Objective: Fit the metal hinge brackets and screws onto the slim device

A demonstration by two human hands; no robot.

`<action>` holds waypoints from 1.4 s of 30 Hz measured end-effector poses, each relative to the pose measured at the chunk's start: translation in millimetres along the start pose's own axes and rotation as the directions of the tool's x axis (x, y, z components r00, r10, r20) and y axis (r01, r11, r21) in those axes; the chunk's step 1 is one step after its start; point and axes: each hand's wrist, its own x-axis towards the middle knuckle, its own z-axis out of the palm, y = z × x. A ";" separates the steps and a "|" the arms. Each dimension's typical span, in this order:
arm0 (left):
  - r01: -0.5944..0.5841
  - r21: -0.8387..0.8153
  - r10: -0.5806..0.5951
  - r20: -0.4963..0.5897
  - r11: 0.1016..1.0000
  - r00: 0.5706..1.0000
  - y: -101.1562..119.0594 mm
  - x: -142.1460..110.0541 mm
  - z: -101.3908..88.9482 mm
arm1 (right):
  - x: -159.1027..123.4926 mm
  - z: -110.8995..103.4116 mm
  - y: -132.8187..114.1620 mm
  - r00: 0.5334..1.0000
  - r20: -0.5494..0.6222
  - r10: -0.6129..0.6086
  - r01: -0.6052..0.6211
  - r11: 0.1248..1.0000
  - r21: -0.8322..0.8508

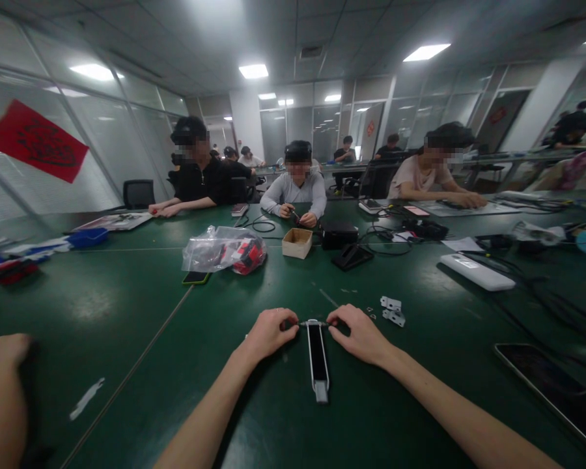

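Note:
On the green table lies a long, narrow device (318, 355) with a white rim, a dark middle and a pale grey tab (321, 392) at its near end. A thin metallic rod-like part (303, 323) crosses its far end and sticks out on both sides. My left hand (272, 333) pinches the left end of this part between thumb and fingers. On the other side, my right hand (357, 331) has its fingertips closed around the right end. The fingers hide both tips, so whether it is one piece cannot be told. Small grey metal brackets (393, 311) lie right of my right hand.
Ahead are a clear plastic bag with red items (224, 251), a small open box (297, 243) and a black box (339, 235). To the right lie a white power strip (476, 271), cables and a phone (557, 391). Another person's arm (2, 397) reaches in at left; several people sit opposite.

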 end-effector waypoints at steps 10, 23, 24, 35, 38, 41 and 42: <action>-0.008 -0.031 0.009 0.014 0.999 1.000 -0.9 0.6 7.6 | 1.5 2.3 0.5 0.997 0.034 -0.062 0.064 0.997 -0.049; -0.046 -0.002 0.046 -0.009 0.999 0.999 0.0 1.1 10.7 | 1.4 3.9 1.5 0.991 0.021 -0.133 0.135 0.985 -0.110; -0.047 0.004 0.048 -0.011 0.999 0.999 0.2 1.0 10.4 | 1.8 2.5 0.6 0.989 0.030 -0.143 0.146 0.982 -0.120; -0.022 0.028 0.023 -0.015 0.999 1.000 3.3 0.6 5.2 | -9.7 -83.5 55.1 0.970 -0.034 0.242 -0.230 0.858 -0.459; -0.022 0.041 0.023 -0.019 0.999 1.000 4.8 0.3 3.8 | -17.6 -97.6 77.0 0.900 0.081 0.427 -0.358 0.834 -0.419; -0.019 0.054 0.020 -0.026 0.998 0.999 6.8 0.0 1.8 | -20.5 -100.8 85.6 0.873 0.117 0.473 -0.402 0.835 -0.376; -0.021 0.059 0.023 -0.029 0.998 0.999 7.6 -0.1 1.0 | -20.2 -101.3 85.4 0.874 0.107 0.474 -0.406 0.833 -0.376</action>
